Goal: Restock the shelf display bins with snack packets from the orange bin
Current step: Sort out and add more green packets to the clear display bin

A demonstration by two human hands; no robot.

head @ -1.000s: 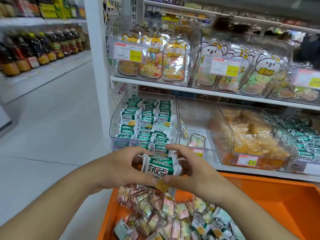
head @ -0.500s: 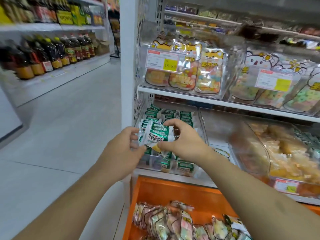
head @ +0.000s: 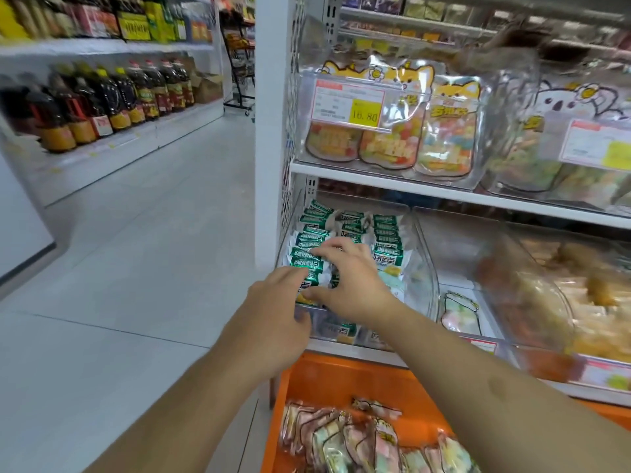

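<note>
A clear display bin [head: 424, 264] on the lower shelf holds rows of green-and-white snack packets [head: 387, 235]. Both hands reach into its front left part. My left hand [head: 273, 308] and my right hand [head: 356, 283] hold a green-and-white packet [head: 309, 285] between them, low among the front rows. The right hand's fingers spread over the packets behind, and its thumb lies under the held packet. Below the shelf stands the orange bin [head: 341, 375], with several pastel snack packets [head: 358, 442] lying in it.
To the right, a second clear bin holds one pastel packet [head: 459, 312]; beyond it is a bin of yellow snacks [head: 563, 302]. Cartoon candy bags [head: 392, 145] fill the upper shelf. A white shelf post [head: 268, 131] stands left, with open aisle floor and oil bottles [head: 102, 100] beyond.
Both hands carried the green-and-white packet up from above the orange bin and forward into the clear bin, lowering it among the front rows. The view has shifted left and closer.
</note>
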